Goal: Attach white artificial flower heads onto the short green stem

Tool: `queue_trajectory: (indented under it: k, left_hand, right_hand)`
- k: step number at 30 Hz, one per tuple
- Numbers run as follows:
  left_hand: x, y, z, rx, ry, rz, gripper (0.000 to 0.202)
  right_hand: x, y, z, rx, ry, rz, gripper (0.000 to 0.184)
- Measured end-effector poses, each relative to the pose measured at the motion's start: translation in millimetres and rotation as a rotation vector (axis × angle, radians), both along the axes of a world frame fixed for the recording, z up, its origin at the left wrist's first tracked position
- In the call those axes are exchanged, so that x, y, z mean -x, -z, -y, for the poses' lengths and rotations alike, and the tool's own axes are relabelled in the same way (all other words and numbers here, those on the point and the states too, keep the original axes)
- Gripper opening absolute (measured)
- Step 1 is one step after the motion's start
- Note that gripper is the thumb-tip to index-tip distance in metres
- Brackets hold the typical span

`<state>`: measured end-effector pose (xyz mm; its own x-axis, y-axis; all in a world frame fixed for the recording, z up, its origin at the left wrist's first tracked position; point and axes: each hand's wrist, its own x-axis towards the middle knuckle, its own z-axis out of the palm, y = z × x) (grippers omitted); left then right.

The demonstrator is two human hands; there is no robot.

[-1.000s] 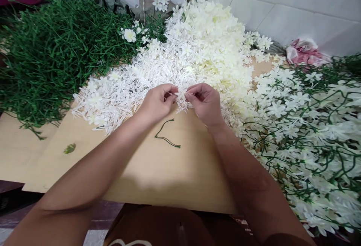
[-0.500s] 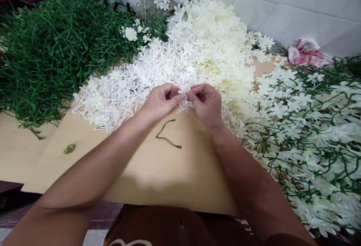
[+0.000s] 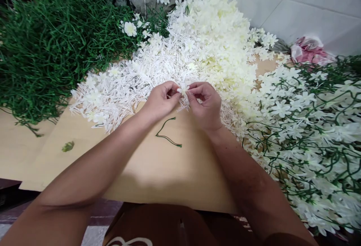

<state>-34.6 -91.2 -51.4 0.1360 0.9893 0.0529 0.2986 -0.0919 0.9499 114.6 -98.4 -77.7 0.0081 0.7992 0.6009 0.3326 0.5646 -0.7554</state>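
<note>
Both hands met at the near edge of the white heap. The left hand (image 3: pixel 161 101) and the right hand (image 3: pixel 205 103) each had their fingertips pressed together in a pinch on 1 small white blossom (image 3: pixel 183 89), which sat between them just above the pile of loose white petals (image 3: pixel 135 76). Each grip looked tight and small, thumb against forefinger, with the other fingers curled away.

A bare green stem (image 3: pixel 167 132) lay on the tan surface (image 3: pixel 158 170) just below the wrists, apart from both hands. A heap of green stems (image 3: pixel 50 46) filled the far left, a cream flower heap (image 3: pixel 217 39) rose behind the hands, and finished sprays (image 3: pixel 310 125) spread to the right.

To do this well, the pinch seemed best kept low on the blossom's centre, not on the petals, which would likely crease. Holding the piece clear of the pile appeared wise, since loose parts could snag and lift with it. Steady wrists, resting near the surface, probably helped.
</note>
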Motion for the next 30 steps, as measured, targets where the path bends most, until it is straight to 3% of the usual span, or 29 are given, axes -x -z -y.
queue_trajectory:
  k: [5,17,23,27,30]
  left_hand:
    - [1.6,3.6,0.2,-0.087,0.037,-0.079,0.005]
    - [8.6,8.4,-3.4,-0.285,0.127,-0.235,0.007]
    - [6.1,3.3,-1.0,-0.185,0.086,-0.188,0.001]
    - [4.9,0.8,-0.8,-0.024,0.083,-0.048,0.011]
    - [3.9,2.5,-2.2,0.002,0.052,-0.001,0.014]
  right_hand:
    - [-0.2,2.1,1.3,0.043,-0.054,0.029,0.008]
    - [-1.5,-2.5,-0.8,0.368,-0.162,-0.176,0.008]
    - [-3.5,-3.6,-3.8,0.429,-0.19,-0.23,0.015]
    - [-3.2,0.8,-6.0,0.379,-0.184,-0.237,0.02]
    - [-2.8,2.5,-6.5,0.351,-0.167,-0.219,0.018]
